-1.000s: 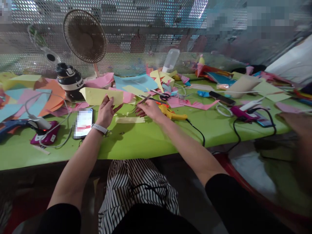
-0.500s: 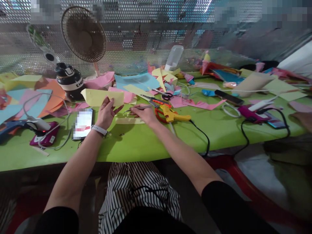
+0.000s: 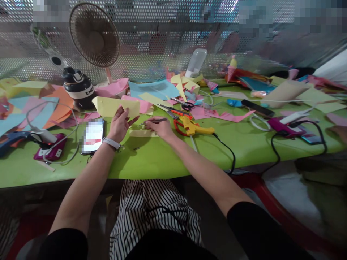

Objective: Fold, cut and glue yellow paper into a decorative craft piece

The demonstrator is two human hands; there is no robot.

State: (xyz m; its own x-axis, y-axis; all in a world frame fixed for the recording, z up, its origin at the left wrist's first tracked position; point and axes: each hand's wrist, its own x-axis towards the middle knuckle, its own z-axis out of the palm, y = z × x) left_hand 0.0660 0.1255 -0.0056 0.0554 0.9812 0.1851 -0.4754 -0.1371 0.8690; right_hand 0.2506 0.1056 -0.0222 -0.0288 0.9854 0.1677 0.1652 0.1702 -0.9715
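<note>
In the head view my left hand (image 3: 120, 124) pinches a folded strip of yellow paper (image 3: 114, 106) at its lower edge, holding it upright above the table. My right hand (image 3: 159, 127) is closed around slim dark tweezers (image 3: 162, 120), whose fine tip points left toward my left hand. Below the tip, small pale scraps and a pale yellow paper strip (image 3: 142, 133) lie on the green table. Just right of my right hand lie a yellow glue gun (image 3: 199, 128) and orange-handled scissors (image 3: 179, 115). Black-handled scissors (image 3: 185, 104) rest behind them.
A phone (image 3: 93, 136) lies left of my left forearm, near a purple power strip (image 3: 51, 148) with cables. Behind stand a black bottle (image 3: 78, 88) and a fan (image 3: 94, 36). Coloured paper (image 3: 154, 89) covers the back. A second power strip (image 3: 284, 127) lies right.
The view has shifted slightly. Both hands keep their grips on the yellow paper and the tweezers, with hardly any movement between them.
</note>
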